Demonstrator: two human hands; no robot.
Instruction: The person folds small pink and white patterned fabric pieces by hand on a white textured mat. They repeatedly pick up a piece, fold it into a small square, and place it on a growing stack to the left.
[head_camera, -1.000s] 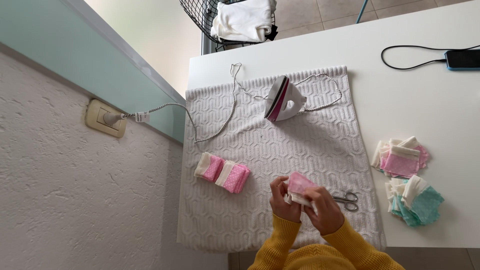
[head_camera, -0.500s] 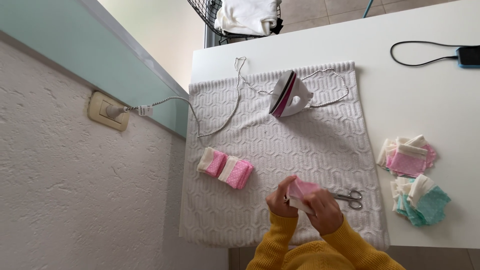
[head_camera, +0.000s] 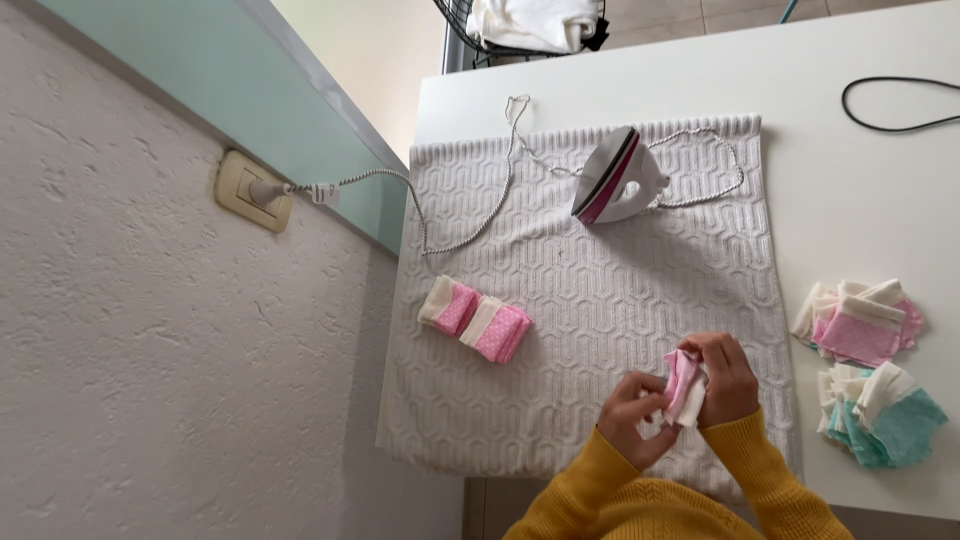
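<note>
At six o'clock, both hands, left hand (head_camera: 632, 415) and right hand (head_camera: 725, 378), grasp a pink cloth (head_camera: 682, 385), now covering the scissors seen earlier. Open towel (head_camera: 600, 290) stretches toward the iron (head_camera: 617, 175) at twelve.

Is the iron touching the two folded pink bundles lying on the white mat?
Apart. In the head view the iron stands near the mat's top edge, while the folded pink bundles lie lower left, with bare mat plainly between them.

Mustard-yellow knitted sleeves (head_camera: 640, 495), ribbed cuffs

pink/white cloth piece (head_camera: 683, 386) | folded, upright | above white mat
</note>
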